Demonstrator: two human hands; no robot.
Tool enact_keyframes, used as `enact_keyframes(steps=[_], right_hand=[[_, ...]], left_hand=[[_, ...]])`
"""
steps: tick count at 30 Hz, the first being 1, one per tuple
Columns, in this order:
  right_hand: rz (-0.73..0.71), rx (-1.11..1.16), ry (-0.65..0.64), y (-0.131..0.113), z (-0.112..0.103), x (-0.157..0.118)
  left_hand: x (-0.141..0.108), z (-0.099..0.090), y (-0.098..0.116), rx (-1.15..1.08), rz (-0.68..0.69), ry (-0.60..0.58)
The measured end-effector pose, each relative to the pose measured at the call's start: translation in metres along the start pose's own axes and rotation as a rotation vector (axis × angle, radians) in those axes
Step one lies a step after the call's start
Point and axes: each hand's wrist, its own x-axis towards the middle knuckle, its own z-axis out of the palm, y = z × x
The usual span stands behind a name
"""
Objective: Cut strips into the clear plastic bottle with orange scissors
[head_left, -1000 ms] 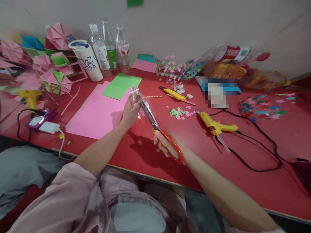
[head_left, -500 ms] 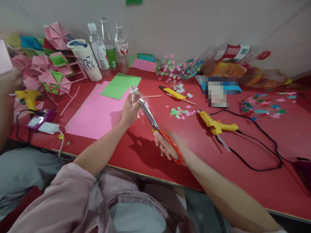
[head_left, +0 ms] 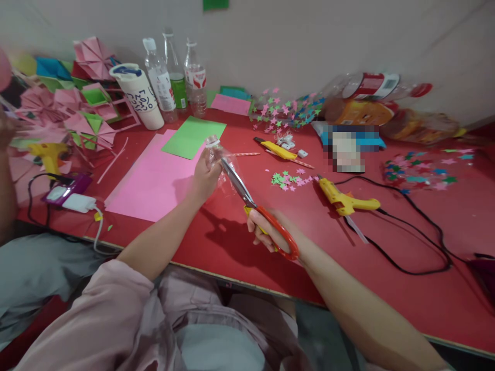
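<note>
My left hand is wrapped round the upper part of a clear plastic bottle, whose neck points up and away from me. The bottle's clear wall shows to the right of my fingers; its lower edge is hard to make out. In my right hand are scissors with red and yellow handles. Their metal blades reach up and left to the bottle, with the tips beside my left thumb. A pink sheet and a green sheet lie behind my left forearm.
A yellow glue gun with a black cord lies on the red table at right. A yellow cutter and paper stars are beyond the scissors. Several bottles and a white tumbler stand behind. Another person's arm is at far left.
The red scissor handle has swung slightly right and now shows the yellow handle beneath it. My left hand keeps its hold on the bottle. At far left, the other person's hand has moved left.
</note>
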Motion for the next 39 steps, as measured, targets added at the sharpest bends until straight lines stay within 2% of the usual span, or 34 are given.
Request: enact_keyframes(steps=[6, 12, 27, 39], right_hand=[[-0.011, -0.015, -0.006, -0.003, -0.002, -0.001], [-0.02, 0.011, -0.024, -0.001, -0.003, -0.001], [0.01, -0.037, 0.086, 0.003, 0.006, 0.0], [-0.015, -0.003, 0.035, 0.001, -0.002, 0.0]], left_hand=[[0.0, -0.001, -0.001, -0.009, 0.056, -0.001], [-0.004, -0.002, -0.001, -0.006, 0.027, -0.089], [-0.004, 0.005, 0.0, 0.002, 0.081, -0.019], [-0.004, -0.004, -0.005, 0.062, 0.051, -0.122]])
